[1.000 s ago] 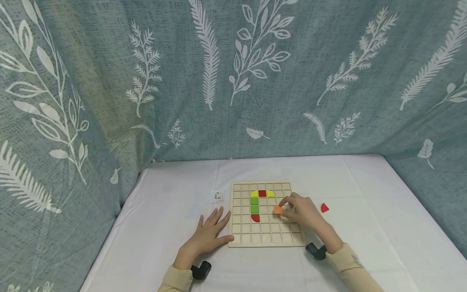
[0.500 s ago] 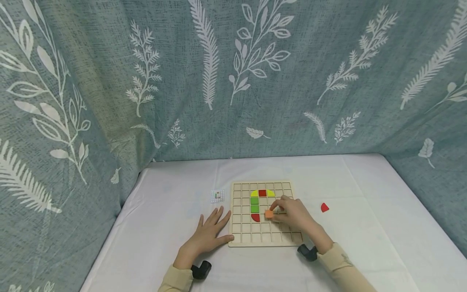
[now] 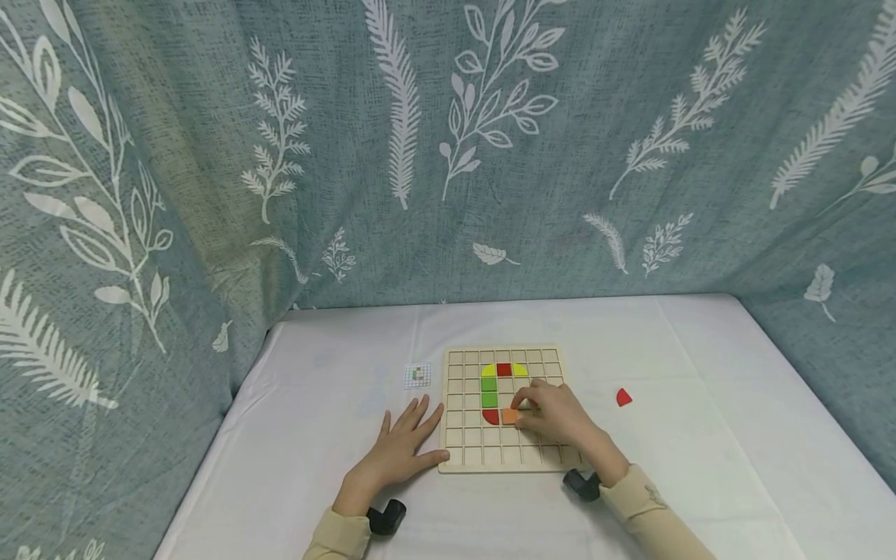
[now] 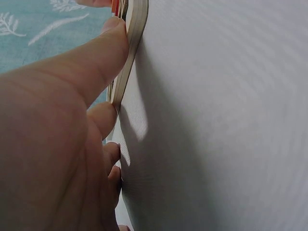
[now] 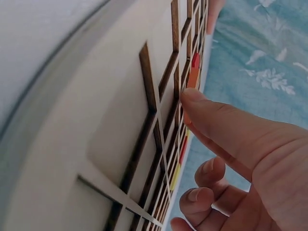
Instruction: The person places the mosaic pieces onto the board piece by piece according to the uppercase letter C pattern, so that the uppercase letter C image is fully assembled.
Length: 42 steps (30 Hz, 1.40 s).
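A wooden grid board [image 3: 467, 459] lies on the white-covered table. In its cells sit two yellow quarter-round pieces [image 3: 488, 371], a red square [image 3: 504, 369], two green squares [image 3: 488, 392] and a red quarter-round piece [image 3: 491, 418]. My right hand [image 3: 556, 412] pinches an orange square tile [image 3: 510, 417] between thumb and index finger, right beside that red piece. The right wrist view shows the thumb on the orange tile [image 5: 193, 79], close over the grid. Fingers spread, my left hand [image 3: 399, 447] rests at the board's left edge, thumb touching its lower corner.
A small printed grid card [image 3: 418, 376] lies left of the board. One loose red quarter-round piece [image 3: 624, 397] is on the tablecloth [image 3: 707, 435] to the right. Behind the table hangs a leaf-patterned curtain [image 3: 448, 155].
My right hand has carried the orange tile left and slightly nearer across the board, up to the lower red quarter-round piece. The left hand has stayed put.
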Tool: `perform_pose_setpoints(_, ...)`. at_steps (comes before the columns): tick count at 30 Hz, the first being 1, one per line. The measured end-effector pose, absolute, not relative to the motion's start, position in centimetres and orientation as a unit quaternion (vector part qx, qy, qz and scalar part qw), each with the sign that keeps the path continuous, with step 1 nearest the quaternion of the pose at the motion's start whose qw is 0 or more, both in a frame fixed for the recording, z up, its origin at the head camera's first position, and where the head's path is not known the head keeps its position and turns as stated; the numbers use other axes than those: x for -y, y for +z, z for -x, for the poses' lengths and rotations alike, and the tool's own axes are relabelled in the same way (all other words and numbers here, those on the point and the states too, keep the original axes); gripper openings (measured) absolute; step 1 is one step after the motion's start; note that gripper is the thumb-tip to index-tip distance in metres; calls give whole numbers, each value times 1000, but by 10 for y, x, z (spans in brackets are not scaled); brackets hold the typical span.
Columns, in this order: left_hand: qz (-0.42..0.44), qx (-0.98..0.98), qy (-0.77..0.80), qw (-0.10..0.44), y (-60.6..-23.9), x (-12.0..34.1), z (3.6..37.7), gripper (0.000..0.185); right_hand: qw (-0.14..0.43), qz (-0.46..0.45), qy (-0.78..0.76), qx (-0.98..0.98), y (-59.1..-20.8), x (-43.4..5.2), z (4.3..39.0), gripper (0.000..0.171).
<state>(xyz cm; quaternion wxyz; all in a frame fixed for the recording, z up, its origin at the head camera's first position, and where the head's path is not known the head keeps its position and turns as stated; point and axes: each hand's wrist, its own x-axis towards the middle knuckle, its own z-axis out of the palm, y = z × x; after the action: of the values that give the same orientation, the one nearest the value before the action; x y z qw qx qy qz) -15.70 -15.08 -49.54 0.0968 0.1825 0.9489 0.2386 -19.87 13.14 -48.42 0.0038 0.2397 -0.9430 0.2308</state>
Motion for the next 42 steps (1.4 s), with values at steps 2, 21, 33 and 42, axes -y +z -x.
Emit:
perform_pose_setpoints(2, -183, -949, 238, 98, -495, 151, 157, 72, 6, -240, 226, 944, -485, -131, 198, 19)
perform_pose_setpoints(21, -180, -949, 240, 100, -495, 150, 158, 72, 8, -238, 221, 946, -485, -130, 199, 19)
perform_pose_setpoints(33, -189, -948, 236, 99, -495, 151, 158, 73, 9, -226, 227, 947, -486, -132, 198, 19)
perform_pose_setpoints(42, -204, -943, 250, 81, -496, 152, 156, 74, -11, -207, 250, 946, -484, -140, 196, 19)
